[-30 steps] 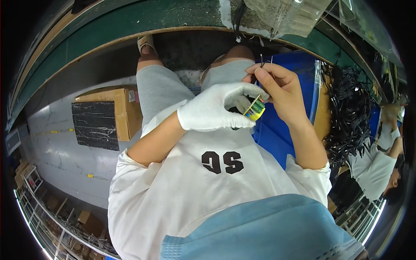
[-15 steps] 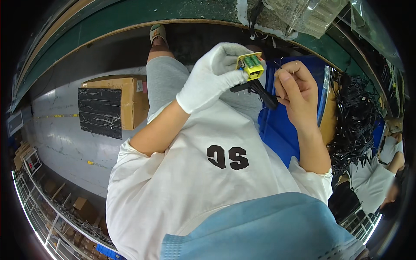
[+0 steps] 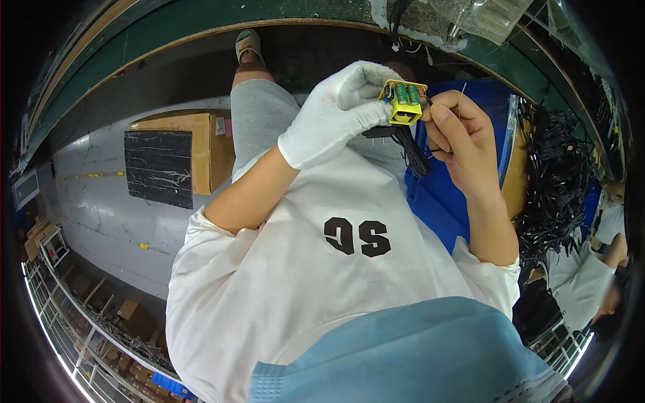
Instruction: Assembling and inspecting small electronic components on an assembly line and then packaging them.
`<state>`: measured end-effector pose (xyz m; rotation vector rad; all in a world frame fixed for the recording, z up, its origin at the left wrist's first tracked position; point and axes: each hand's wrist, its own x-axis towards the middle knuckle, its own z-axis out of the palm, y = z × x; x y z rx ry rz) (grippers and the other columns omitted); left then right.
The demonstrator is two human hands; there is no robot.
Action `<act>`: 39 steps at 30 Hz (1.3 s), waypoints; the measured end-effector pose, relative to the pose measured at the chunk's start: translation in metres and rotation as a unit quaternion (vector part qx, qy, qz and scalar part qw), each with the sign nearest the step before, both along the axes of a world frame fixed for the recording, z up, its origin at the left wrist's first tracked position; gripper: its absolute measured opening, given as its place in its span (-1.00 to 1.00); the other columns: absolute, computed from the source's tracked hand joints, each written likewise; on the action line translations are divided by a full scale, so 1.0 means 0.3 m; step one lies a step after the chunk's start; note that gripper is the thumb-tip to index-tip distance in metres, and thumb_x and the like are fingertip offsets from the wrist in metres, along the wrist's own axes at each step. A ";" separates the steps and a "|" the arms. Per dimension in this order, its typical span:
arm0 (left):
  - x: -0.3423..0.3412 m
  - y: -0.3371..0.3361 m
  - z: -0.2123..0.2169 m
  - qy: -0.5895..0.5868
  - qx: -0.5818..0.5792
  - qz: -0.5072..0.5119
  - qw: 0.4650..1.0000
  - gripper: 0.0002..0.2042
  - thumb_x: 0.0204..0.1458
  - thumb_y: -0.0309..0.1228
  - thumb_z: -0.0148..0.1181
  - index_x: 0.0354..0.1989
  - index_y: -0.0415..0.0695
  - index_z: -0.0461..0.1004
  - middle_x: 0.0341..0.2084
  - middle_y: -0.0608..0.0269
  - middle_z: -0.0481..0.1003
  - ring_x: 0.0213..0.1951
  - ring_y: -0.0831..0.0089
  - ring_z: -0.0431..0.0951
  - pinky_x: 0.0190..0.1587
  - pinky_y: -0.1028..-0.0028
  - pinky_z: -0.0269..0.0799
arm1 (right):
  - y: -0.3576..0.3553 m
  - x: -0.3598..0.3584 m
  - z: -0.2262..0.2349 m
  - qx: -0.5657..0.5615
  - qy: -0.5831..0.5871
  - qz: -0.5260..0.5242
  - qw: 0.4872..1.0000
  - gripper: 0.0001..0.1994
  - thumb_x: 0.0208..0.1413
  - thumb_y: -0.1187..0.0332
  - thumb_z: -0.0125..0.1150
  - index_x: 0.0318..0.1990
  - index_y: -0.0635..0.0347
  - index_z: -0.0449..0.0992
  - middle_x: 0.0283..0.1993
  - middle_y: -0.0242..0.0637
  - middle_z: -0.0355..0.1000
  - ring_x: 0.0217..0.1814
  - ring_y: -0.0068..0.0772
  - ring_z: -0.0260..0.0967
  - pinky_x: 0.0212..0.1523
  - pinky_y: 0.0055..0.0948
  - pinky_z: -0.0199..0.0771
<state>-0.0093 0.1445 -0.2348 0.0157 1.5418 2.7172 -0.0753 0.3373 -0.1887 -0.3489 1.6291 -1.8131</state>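
Roughly, part: yellow connector block, light, rigid, small pins likely fragile
left hand: gloved, closed around block's sides
right hand: bare, fingers pinching thin wire beside block
cable: black, limp, hangs below block

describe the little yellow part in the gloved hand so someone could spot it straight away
Start at the white-gloved left hand raised near the green bench edge. Its fingertips pinch a small yellow component, with the bare right hand touching its other side. It alone is bright yellow, with two green cylinders on top and a black cable hanging below.
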 end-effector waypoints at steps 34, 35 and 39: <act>-0.008 0.004 0.024 0.048 -0.126 0.020 0.991 -0.66 -0.01 -0.63 0.26 -0.02 -0.27 0.43 -0.16 0.19 0.51 -0.18 0.44 0.53 -0.06 0.53 0.46 | -0.026 0.020 -0.031 0.080 0.116 -0.069 0.988 -0.88 0.29 0.43 0.04 -0.23 0.27 0.48 -0.52 -0.48 0.28 -0.58 -0.75 0.02 -0.57 -0.73 -0.02; -0.009 0.005 0.029 0.006 -0.075 0.010 0.997 -0.65 -0.02 -0.64 0.25 -0.02 -0.28 0.42 -0.16 0.18 0.50 -0.18 0.41 0.54 -0.06 0.52 0.46 | -0.032 0.021 -0.036 0.099 0.160 -0.077 0.979 -0.86 0.29 0.42 0.05 -0.20 0.29 0.50 -0.51 -0.48 0.30 -0.56 -0.75 0.04 -0.54 -0.73 0.01; -0.024 0.001 0.036 -0.061 -0.047 -0.012 0.997 -0.63 0.00 -0.60 0.28 0.02 -0.30 0.43 -0.14 0.13 0.52 -0.17 0.41 0.55 -0.07 0.53 0.48 | -0.038 0.017 -0.058 0.114 0.227 -0.067 0.965 -0.82 0.31 0.39 0.06 -0.13 0.31 0.52 -0.47 -0.48 0.33 -0.51 -0.74 0.08 -0.49 -0.75 0.06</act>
